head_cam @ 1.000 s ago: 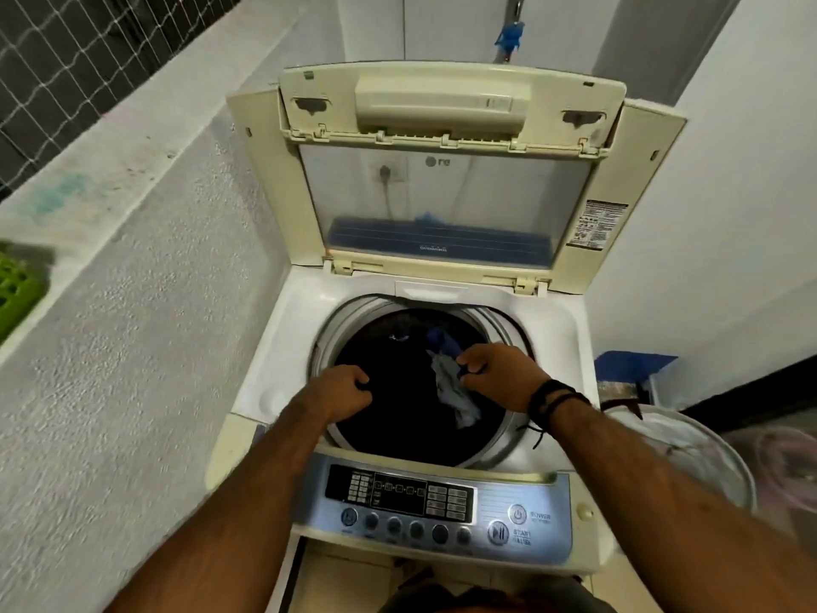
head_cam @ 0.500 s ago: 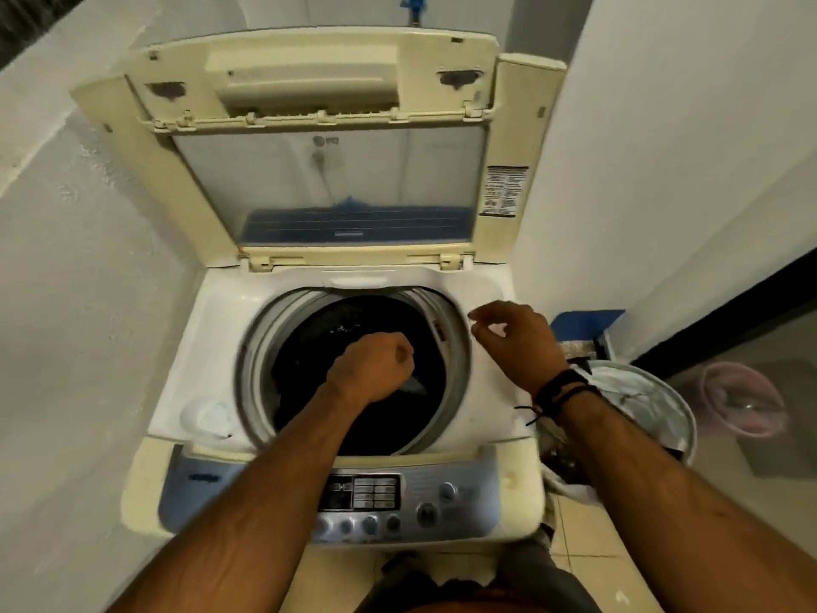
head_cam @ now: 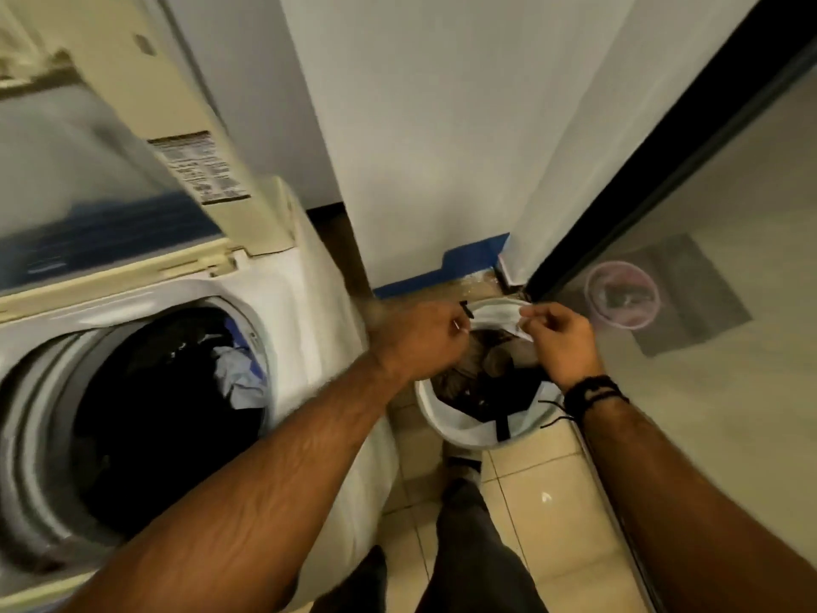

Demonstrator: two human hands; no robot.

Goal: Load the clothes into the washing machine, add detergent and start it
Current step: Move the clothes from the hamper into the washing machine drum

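The top-loading washing machine [head_cam: 309, 276] stands at the left with its lid [head_cam: 132, 104] raised. Dark clothes [head_cam: 163, 404] and a pale blue cloth [head_cam: 241, 378] lie in its drum. A white bucket [head_cam: 446, 424] on the floor to the right holds more dark clothes [head_cam: 499, 382], with white fabric [head_cam: 495, 314] at its far rim. My left hand [head_cam: 415, 338] hovers over the bucket's left side, blurred, its fingers hidden under its back. My right hand [head_cam: 557, 342] is above the right side, fingers loosely bent beside the white fabric.
A white wall [head_cam: 442, 126] rises behind the bucket, with blue tape [head_cam: 460, 263] along its foot. A dark-framed glass door [head_cam: 729, 347] runs along the right, a pink basin [head_cam: 623, 294] showing behind it. My leg [head_cam: 473, 546] stands on the tiled floor [head_cam: 544, 488].
My view has swung right from the machine to the bucket. Both hands have left the drum and now hang over the bucket.
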